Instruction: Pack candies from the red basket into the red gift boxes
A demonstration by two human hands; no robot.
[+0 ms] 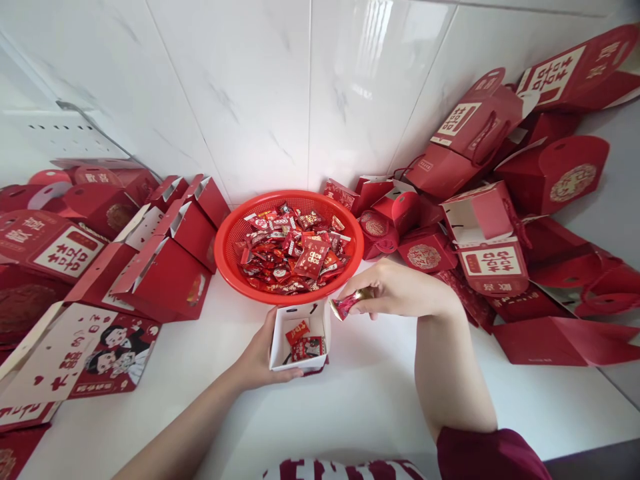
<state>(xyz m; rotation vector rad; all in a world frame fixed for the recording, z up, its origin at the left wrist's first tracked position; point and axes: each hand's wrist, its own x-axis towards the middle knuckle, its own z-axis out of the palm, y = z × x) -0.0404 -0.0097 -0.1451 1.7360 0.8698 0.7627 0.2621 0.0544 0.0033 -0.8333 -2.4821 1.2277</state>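
A small open box, white inside, stands on the white table with my left hand wrapped round its left side. A few red packets lie inside it. Just right of the box's upper edge, my right hand pinches a shiny red and gold wrapped candy above the table. Behind both hands sits a round red plastic basket full of small wrapped sweets, with a larger red packet on top of them.
Red cardboard boxes stand in rows at the left, beside a box with a cartoon couple. More red boxes are piled at the right. A tiled wall rises behind the white table.
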